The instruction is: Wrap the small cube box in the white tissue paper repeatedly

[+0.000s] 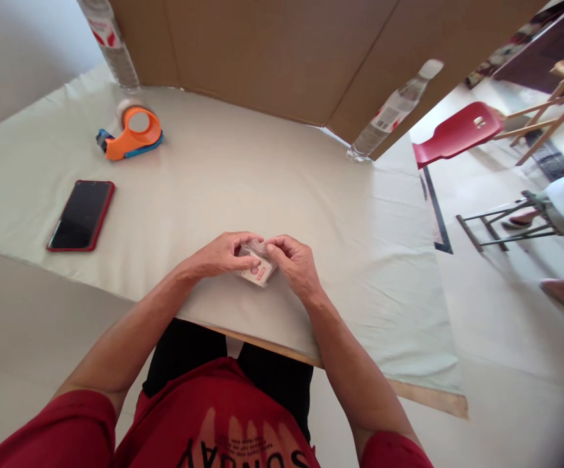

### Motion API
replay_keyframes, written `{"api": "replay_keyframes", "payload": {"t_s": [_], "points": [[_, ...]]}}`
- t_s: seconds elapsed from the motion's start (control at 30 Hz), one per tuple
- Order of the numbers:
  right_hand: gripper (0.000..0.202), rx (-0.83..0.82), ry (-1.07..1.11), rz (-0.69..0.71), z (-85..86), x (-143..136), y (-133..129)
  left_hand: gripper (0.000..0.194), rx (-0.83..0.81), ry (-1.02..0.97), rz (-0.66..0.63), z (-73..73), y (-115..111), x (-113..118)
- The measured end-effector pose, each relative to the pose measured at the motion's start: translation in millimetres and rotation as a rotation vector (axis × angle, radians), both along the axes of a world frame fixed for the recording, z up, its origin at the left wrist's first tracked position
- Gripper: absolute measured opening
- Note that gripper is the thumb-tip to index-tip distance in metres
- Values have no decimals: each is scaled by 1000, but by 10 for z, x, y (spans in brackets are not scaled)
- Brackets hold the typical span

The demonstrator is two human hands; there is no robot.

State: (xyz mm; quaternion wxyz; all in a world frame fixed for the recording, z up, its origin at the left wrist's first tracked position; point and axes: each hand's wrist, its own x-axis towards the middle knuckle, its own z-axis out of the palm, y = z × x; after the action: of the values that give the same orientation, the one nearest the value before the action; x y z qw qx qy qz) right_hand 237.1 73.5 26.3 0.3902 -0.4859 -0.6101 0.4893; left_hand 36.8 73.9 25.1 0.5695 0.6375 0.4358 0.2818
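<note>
Red phone (82, 216); orange tape dispenser (133, 134); red chair (457, 133).

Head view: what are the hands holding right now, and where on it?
Both hands hold a small pack just above the table: left hand at its left end, right hand at its right end.

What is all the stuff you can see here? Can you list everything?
packet: one, clear with red label, held in both hands
phone: one, red case, table left
tape dispenser: one, orange and blue, far left
bottles: two, clear, by the cardboard
cardboard: brown, back of table
table: one, pale cloth cover
chair: one, red, right
left hand: on the packet
right hand: on the packet
</note>
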Motion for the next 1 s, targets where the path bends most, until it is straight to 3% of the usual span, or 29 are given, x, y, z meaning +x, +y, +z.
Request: {"api": "replay_keyframes", "payload": {"t_s": [0.5,0.77,1.0], "points": [[22,20,-2,-18,19,9,-8,41,21,-7,-42,56,-11,-4],[22,1,-30,7,35,-14,-36,34,-29,-3,3,29,-8,-3],[18,181,-110,-8,5,-77,-126,33,-6,35,27,100,-22,-6]]}}
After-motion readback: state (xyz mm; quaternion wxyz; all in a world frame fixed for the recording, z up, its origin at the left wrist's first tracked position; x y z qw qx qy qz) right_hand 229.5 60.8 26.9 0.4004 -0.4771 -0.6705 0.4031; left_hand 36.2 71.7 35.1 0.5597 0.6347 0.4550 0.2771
